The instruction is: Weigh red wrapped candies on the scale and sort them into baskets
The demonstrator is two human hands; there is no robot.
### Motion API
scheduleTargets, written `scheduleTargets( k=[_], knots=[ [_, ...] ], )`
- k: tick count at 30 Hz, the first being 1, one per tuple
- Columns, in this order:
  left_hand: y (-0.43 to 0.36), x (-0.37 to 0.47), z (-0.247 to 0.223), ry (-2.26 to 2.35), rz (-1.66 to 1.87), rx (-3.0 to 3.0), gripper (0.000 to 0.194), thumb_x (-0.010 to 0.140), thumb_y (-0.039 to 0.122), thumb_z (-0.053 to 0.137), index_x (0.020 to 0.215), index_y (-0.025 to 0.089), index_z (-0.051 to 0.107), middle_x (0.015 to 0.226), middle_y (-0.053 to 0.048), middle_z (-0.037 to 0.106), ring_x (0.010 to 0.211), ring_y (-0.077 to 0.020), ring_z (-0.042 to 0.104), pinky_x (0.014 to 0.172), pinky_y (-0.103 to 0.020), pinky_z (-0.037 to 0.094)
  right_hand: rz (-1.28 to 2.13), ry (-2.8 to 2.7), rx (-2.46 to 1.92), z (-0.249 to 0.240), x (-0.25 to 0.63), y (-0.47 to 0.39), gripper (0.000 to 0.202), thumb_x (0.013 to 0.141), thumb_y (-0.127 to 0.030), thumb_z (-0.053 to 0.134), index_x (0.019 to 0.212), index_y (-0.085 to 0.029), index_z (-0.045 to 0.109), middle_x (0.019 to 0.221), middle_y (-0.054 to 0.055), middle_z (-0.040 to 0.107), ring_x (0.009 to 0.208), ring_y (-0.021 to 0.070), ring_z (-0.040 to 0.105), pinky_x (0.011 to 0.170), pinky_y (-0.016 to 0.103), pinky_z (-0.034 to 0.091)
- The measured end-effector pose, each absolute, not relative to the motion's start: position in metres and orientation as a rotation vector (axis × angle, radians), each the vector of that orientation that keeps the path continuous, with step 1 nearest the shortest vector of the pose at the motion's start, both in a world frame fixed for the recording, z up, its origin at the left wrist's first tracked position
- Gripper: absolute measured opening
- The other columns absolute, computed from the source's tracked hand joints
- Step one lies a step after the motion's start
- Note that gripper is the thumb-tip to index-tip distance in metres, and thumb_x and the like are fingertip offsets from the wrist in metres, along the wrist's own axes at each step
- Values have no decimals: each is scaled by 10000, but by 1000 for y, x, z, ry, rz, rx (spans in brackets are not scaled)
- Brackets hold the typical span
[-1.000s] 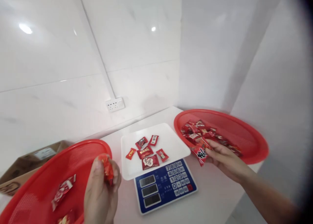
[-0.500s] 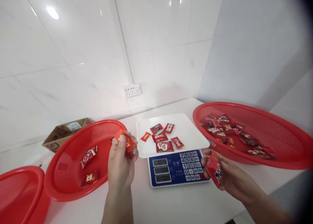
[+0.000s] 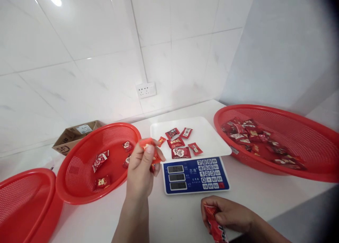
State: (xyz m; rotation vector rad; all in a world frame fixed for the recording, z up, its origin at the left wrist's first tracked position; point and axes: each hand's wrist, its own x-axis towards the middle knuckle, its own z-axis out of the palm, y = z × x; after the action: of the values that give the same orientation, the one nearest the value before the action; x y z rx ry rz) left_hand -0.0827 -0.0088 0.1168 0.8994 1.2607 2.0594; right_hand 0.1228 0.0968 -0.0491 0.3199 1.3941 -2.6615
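Observation:
Between the middle basket and the scale, my left hand point(image 3: 141, 163) is closed around red candy packets point(image 3: 150, 144); how many is hidden by the fingers. My right hand point(image 3: 227, 214) grips a red candy packet point(image 3: 215, 223) with dark and white print, low in front of the scale. The digital scale point(image 3: 196, 176) has a blue keypad and a white tray point(image 3: 209, 140). Several red wrapped candies point(image 3: 176, 142) lie spread on that tray. A few candies point(image 3: 100, 160) sit in the middle red basket point(image 3: 79, 197).
A large red basket point(image 3: 312, 119) at the right holds a pile of red candies point(image 3: 254, 137). Another red basket point(image 3: 45, 186) stands at the left edge. Behind them are a cardboard box point(image 3: 71, 138) and a wall socket point(image 3: 146, 90). Everything stands on a white table point(image 3: 169, 214).
My right hand has moved down and left, away from the scale's right side, with its packet. My left hand has shifted right towards the tray, still holding packets. The view has tilted slightly.

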Motion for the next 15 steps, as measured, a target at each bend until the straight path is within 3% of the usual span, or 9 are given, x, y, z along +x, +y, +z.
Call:
scheduleTargets(
  k=[4,8,10,12,15],
  knots=[
    [-6,-58,113,1428,1587,1163,266,860,439,511,913,196,604,644,3,583,490,-78,442,455,-189,343,-2721,1370,313,-51,123,96,531,559,-566,764,721,-83,614,608,70,658,463,102,591,434,174,414],
    [-5,-29,94,1627,1101,1373,301,895,427,417,977,202,600,780,-35,637,708,-159,553,639,-266,408,-2758,1298,287,-47,122,93,421,547,-432,809,700,-113,580,545,32,632,423,94,554,416,163,376],
    [-9,-20,72,1737,898,1371,355,887,445,399,1120,236,565,862,-58,673,757,-206,593,679,-313,419,-2762,1302,283,-42,120,92,437,517,-362,827,807,-137,589,575,0,631,483,101,572,480,176,403],
    [-15,-16,44,1774,732,1358,506,845,473,447,1298,248,464,986,-107,682,827,-266,619,731,-367,428,-2772,1370,291,-35,119,92,545,500,-386,831,935,-159,594,654,-18,625,637,128,604,614,215,442],
    [-23,-13,4,1842,573,1224,728,770,543,514,1408,250,325,854,-104,692,772,-296,626,685,-376,435,-2744,1463,247,-30,119,94,635,519,-526,797,1008,-178,587,774,-11,614,779,159,588,726,252,423]
  ],
)
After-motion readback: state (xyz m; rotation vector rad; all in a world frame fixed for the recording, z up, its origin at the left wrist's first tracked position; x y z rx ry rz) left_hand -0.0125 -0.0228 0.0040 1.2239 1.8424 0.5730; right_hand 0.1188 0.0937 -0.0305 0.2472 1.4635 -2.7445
